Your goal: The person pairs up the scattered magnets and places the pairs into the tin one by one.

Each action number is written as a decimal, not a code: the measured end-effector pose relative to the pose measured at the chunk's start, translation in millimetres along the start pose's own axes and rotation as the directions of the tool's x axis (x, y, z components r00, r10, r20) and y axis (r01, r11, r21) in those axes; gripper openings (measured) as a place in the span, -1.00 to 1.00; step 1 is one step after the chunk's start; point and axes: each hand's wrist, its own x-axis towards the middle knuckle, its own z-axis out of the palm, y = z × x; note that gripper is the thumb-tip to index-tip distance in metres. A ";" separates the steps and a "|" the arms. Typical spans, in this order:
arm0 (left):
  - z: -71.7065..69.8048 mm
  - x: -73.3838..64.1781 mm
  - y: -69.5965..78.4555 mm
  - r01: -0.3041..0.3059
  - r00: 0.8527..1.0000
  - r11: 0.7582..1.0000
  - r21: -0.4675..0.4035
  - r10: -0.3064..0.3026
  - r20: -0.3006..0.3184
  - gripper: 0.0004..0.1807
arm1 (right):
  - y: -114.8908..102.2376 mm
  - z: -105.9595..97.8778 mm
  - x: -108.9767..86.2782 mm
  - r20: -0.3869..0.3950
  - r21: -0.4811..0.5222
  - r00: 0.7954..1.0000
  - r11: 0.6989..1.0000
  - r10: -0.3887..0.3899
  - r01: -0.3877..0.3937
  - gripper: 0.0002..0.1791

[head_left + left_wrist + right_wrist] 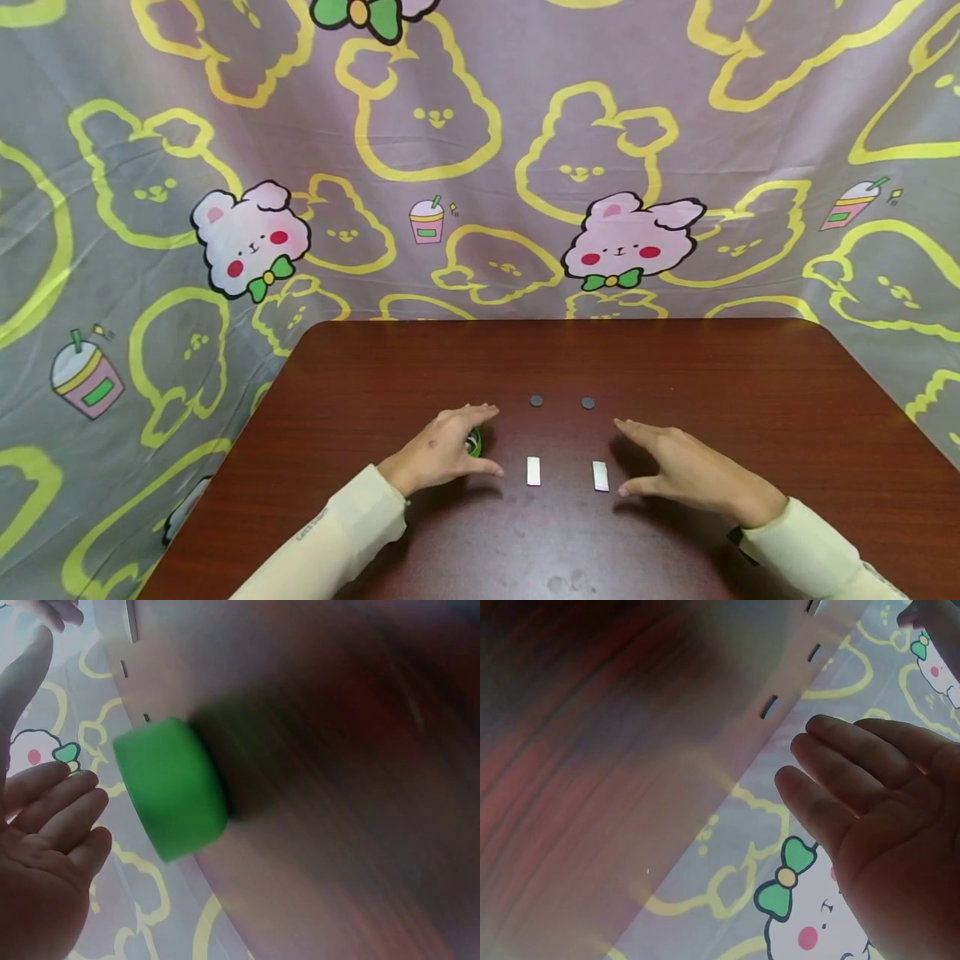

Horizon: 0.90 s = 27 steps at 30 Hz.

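Note:
My left hand (444, 450) hovers over the table with thumb and fingers spread apart, holding nothing. Just behind it stands a round green container (171, 791), mostly hidden by the hand in the head view. On the right, my right hand (693, 473) is held over the table with its fingers extended and nothing in its grasp. Between the hands lie two small white rectangular pieces, a left one (533, 471) and a right one (601, 476) close to the right thumb. Farther back lie two small dark grey discs, a left one (536, 401) and a right one (587, 403).
All of this is on a dark reddish-brown wooden table (420, 358) with rounded far corners. A grey-pink curtain (510, 200) printed with yellow outlines and rabbit faces hangs behind and along both sides.

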 end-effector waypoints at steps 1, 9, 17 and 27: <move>0.7 0.8 1.3 -0.008 1.000 1.000 -0.006 0.008 -0.004 -0.12 | -0.2 0.7 0.7 -0.004 0.005 1.000 1.000 -0.005 0.005 -0.05; 10.0 6.9 15.8 0.033 0.999 0.993 -0.110 -0.032 0.016 -0.26 | -0.5 9.0 3.4 0.005 0.021 1.000 1.000 -0.003 0.003 -0.11; 21.6 12.1 19.7 0.014 0.999 0.992 -0.124 -0.010 0.033 -0.31 | -2.8 11.4 7.6 0.015 0.051 1.000 0.998 -0.025 0.024 -0.20; 34.4 16.6 22.5 0.040 0.996 0.979 -0.201 -0.022 0.090 -0.34 | -0.3 17.0 13.0 0.013 0.164 0.997 0.984 -0.075 0.072 -0.31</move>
